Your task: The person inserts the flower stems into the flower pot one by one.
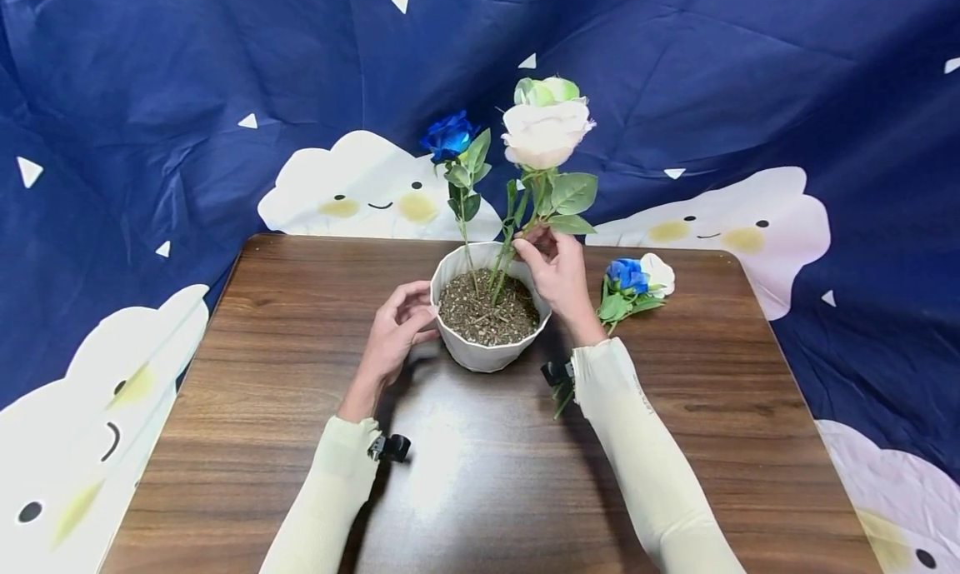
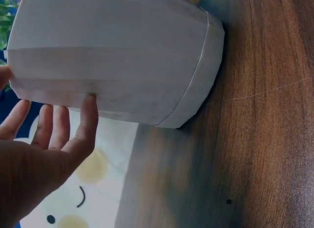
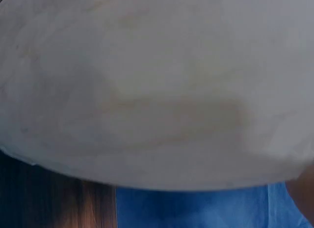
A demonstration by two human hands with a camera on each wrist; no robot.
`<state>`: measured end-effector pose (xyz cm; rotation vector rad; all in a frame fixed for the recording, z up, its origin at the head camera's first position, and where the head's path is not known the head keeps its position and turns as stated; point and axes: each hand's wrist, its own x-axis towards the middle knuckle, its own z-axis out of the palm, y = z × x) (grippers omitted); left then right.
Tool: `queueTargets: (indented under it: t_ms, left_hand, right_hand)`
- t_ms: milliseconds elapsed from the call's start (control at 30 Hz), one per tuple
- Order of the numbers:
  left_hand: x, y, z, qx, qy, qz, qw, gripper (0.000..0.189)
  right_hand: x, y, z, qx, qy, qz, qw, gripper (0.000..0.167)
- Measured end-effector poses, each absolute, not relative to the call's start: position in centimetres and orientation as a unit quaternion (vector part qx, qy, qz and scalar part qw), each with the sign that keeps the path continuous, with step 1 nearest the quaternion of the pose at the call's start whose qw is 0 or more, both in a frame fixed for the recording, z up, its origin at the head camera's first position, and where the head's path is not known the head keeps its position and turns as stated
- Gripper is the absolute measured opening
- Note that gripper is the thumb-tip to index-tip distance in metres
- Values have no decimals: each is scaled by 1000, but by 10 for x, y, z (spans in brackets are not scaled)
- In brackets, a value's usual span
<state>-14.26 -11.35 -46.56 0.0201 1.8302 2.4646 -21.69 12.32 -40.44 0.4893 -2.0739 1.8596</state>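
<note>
A white faceted flowerpot [image 1: 486,356], filled with brown soil [image 1: 487,317], stands on the table. A blue artificial rose [image 1: 450,137] rises from the soil, its stem at the left. My right hand [image 1: 562,274] pinches the green stem of a large pale pink-white rose [image 1: 546,132], whose lower stem reaches down to the soil. Fingertips of my left hand [image 1: 397,328] touch the pot's left side, fingers loosely bent; the left wrist view shows them against the pot wall [image 2: 113,56]. A pale surface [image 3: 157,80] fills most of the right wrist view, hiding the right fingers.
Right of the pot, a blue rose [image 1: 628,276] and a white rose [image 1: 658,276] lie on the wooden table [image 1: 697,374], their stems partly under my right arm. Behind the table hangs a dark blue cloth [image 1: 187,57] with white clouds.
</note>
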Motion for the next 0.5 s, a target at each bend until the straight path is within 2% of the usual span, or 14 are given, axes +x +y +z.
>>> queueTargets:
  t_ms: [500]
  left_hand:
    - [-143,-113,-466,4,590,806,40,46]
  right_hand:
    - [-227,115,-407,181,-744,624,157,9]
